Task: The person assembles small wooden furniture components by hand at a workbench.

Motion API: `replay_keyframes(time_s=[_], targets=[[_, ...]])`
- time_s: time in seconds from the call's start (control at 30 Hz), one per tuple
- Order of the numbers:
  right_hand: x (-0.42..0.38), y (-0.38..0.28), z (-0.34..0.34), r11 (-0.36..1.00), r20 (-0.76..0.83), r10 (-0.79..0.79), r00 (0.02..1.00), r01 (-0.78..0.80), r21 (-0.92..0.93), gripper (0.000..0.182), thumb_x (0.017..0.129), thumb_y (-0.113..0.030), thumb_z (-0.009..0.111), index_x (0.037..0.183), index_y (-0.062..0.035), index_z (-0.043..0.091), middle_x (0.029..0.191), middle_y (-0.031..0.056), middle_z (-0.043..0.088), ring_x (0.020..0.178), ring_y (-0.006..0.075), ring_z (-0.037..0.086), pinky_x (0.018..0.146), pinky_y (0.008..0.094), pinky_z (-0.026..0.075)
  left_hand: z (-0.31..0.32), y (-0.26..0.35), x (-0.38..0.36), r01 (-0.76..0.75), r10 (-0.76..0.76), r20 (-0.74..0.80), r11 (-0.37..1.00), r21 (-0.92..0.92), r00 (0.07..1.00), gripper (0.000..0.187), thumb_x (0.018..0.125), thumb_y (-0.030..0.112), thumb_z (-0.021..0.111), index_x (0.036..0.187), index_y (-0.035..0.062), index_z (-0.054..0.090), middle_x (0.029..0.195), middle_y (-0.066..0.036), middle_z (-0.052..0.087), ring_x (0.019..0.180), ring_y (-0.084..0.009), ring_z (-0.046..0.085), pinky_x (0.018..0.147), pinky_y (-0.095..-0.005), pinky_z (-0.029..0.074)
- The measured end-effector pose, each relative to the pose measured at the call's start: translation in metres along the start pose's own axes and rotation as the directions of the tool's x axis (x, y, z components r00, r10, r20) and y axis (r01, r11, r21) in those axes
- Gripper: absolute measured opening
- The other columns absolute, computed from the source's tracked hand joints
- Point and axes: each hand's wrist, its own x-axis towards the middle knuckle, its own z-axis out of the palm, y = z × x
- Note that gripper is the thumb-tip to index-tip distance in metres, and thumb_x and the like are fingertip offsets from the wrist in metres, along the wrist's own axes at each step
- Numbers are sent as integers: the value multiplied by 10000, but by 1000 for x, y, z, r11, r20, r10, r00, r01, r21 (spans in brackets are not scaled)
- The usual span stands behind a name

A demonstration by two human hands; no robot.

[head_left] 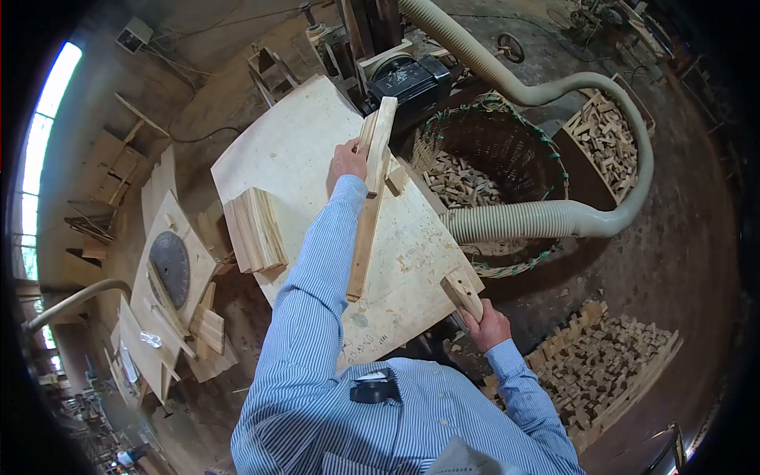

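On the pale wooden worktable (317, 127), my left hand (349, 161) is closed on a narrow wooden piece (367, 133), beside a long wooden fence (383, 142). A longer brown strip (365, 249) runs from there toward my body. My right hand (488, 326) grips the lower end of a small wooden block (462, 292) with dark holes, at the table's right front corner. Left of my left forearm lies a stack of wooden boards (257, 229). A small block (395, 180) sits just right of the fence.
A wicker basket (554, 162) of offcuts stands beyond the table's right edge. A ribbed hose (530, 220) crosses it. A black motor (408, 83) sits behind the table. Cut blocks (609, 364) are piled at lower right; a round saw blade (169, 265) lies at left.
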Motion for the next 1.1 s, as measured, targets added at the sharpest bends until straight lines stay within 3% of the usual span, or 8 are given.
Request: replay_keyframes(time_s=[0.17,0.3,0.63,0.7,0.77,0.9,1.1], targets=[[0,-3,-3,1000,11,-22,1000,22,6,450,990,-452,698,1154,-50,578,949,263,748,871,462,736,750,561,584,15,-18,18,-63,60,-41,996,-62,997,386,976,270,750,1323,101,751,1115,-163,776,1025,-276,733,958,-391,568],[2,2,1,999,6,-46,999,46,-3,466,995,-469,689,1143,-42,574,935,257,749,854,454,742,738,555,591,15,-17,18,-77,74,-83,996,-39,994,393,967,263,760,1323,97,749,1104,-156,781,1004,-273,739,945,-393,573],[9,10,13,999,-33,-40,999,40,-13,454,991,-450,693,1122,-28,588,906,270,740,858,493,723,770,568,576,0,-6,11,-76,72,-73,996,-55,995,385,969,270,758,1315,102,751,1157,-147,781,1049,-271,741,975,-384,568],[10,14,17,995,-64,-100,993,98,-30,503,993,-491,676,1164,-27,589,920,273,748,835,476,735,750,566,588,0,-6,11,-76,72,-71,995,-58,995,387,972,272,754,1321,105,748,1173,-145,780,1063,-272,741,979,-385,567],[10,14,16,995,-68,-94,993,92,-30,509,993,-493,675,1176,-26,592,923,278,747,837,478,735,758,566,587,-1,-8,13,-69,67,-50,996,-52,997,396,979,342,730,1318,139,753,1252,-154,733,1146,-303,708,1035,-412,543],[12,18,22,992,-116,-124,985,123,-23,495,1001,-489,667,1162,-28,589,930,293,741,844,482,732,776,560,583,-7,-3,10,-71,71,-13,995,-73,997,390,973,357,736,1305,152,757,1258,-150,721,1159,-312,702,1034,-422,542],[11,18,22,992,-123,-124,985,122,-20,486,1007,-503,663,1099,-37,562,900,289,732,836,485,728,759,551,580,-8,1,-4,-63,61,-98,998,-8,993,371,970,396,736,1276,189,765,1288,-138,697,1157,-342,698,1023,-452,545]])
